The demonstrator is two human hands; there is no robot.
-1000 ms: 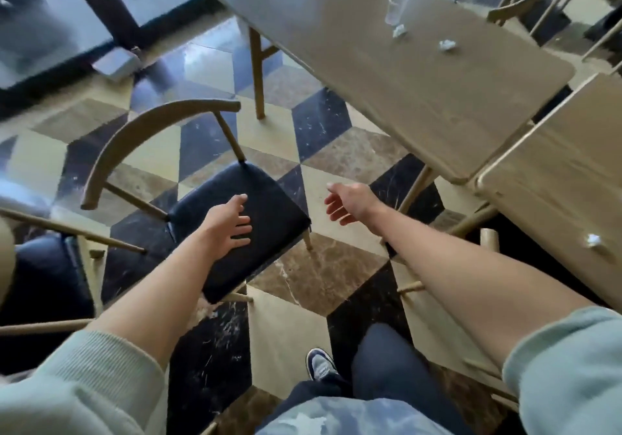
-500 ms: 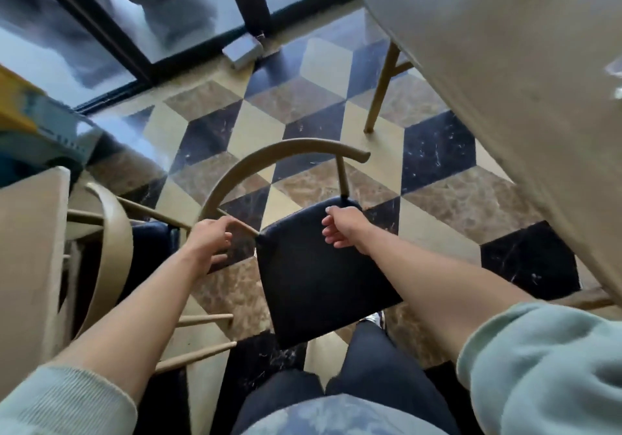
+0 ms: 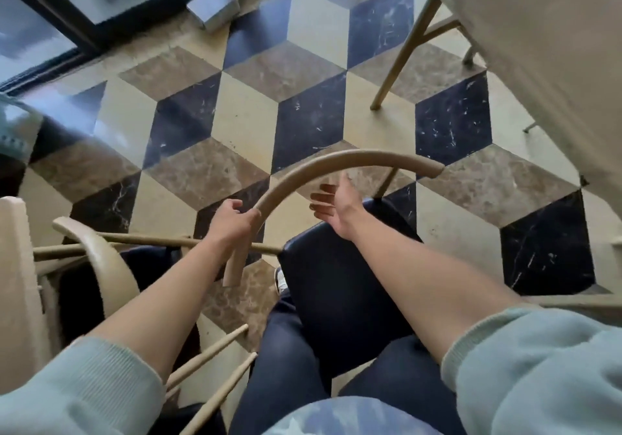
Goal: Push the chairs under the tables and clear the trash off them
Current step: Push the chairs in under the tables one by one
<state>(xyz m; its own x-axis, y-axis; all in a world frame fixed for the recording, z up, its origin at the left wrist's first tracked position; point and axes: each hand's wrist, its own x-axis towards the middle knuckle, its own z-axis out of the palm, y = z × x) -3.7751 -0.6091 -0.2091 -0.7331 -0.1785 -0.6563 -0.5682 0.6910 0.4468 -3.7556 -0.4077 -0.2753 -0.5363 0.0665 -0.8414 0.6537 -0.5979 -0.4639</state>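
Left hand (image 3: 232, 220) wrapped round chair's curved backrest (image 3: 340, 165), likely to steer it | right hand (image 3: 331, 204) spread, holding nothing, just beside backrest above dark seat (image 3: 336, 286) | chair well clear of table (image 3: 538, 50), not yet under.

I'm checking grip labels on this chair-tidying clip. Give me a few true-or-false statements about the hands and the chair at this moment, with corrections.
1. The left hand grips the chair's curved backrest. True.
2. The right hand also grips the backrest. False: it is open, just short of the rail.
3. The chair's seat is dark. True.
4. A cup stands on the table. False: none shows on the part in view.
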